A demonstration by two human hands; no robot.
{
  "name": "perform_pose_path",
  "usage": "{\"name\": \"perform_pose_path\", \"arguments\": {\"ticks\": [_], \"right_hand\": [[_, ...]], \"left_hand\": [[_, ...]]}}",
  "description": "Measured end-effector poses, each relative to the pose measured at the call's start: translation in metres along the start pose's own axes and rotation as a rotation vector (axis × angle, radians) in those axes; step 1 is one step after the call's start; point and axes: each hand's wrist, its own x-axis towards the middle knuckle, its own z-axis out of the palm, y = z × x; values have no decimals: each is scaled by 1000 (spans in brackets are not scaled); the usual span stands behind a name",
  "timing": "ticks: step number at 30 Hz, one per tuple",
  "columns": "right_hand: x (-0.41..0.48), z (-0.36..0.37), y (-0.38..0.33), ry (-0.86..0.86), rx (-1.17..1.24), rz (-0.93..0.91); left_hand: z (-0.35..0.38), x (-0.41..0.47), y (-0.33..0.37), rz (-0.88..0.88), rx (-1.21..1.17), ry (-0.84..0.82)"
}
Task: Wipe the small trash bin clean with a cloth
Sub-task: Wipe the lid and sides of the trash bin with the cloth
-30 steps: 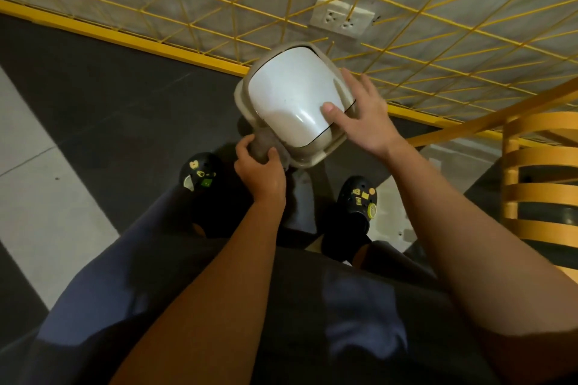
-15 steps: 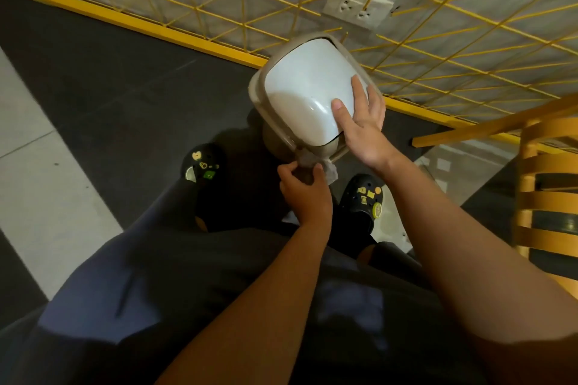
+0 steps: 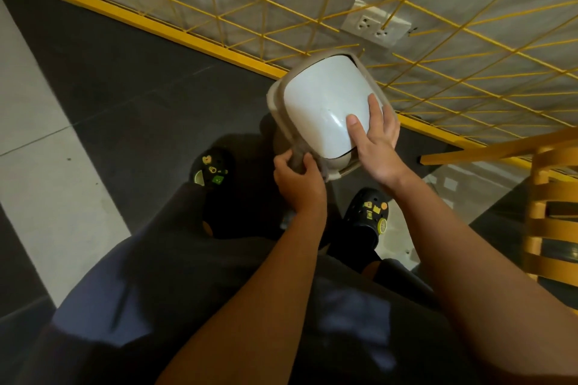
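The bin [image 3: 276, 105] looks like thin moulded plastic, so I judge it light, stiff and smooth enough to slip under a flat palm. The swing lid [image 3: 322, 100] probably pivots, so pressing it gives poor purchase. The beige rim around the lid seems the safer place to hold.

The bin has a beige body and frame and a glossy white, rounded-square lid with a faint scuff near its near edge. It is tilted so the lid faces the camera. The wall socket [image 3: 375, 25] is just beyond the bin and the shoes [image 3: 369, 212] lie on the floor below its near side. I cannot tell if its base touches the floor.

The right grip [image 3: 375, 147] is spread, its fingers flat on the lid's near right corner. The left grip [image 3: 298, 184] is curled, pinching a grey cloth [image 3: 296, 156] against the bin's near left rim.
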Motion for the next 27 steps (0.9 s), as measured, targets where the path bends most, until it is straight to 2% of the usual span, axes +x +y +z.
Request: {"name": "perform_pose_path", "arguments": {"ticks": [2,6,11,13,16,19,27], "right_hand": [[0,0,0,0,-3,3],[1,-1,0,-2,-13,2],[-1,-1,-1,16,3,-1],[-2,-1,-2,10,10,2],[-2,-1,-2,-5,13,11],[-2,-2,-2,-9,26,8],[-1,-2,-1,-17,2,14]], "left_hand": [[4,-6,4,21,-27,4],[10,-16,11,177,-47,2],[9,15,24,67,-70,86],[7,34,36,113,-47,110],[4,54,49,195,-17,92],[-1,60,47,192,-42,37],[-10,19,7,190,-2,-35]]}}
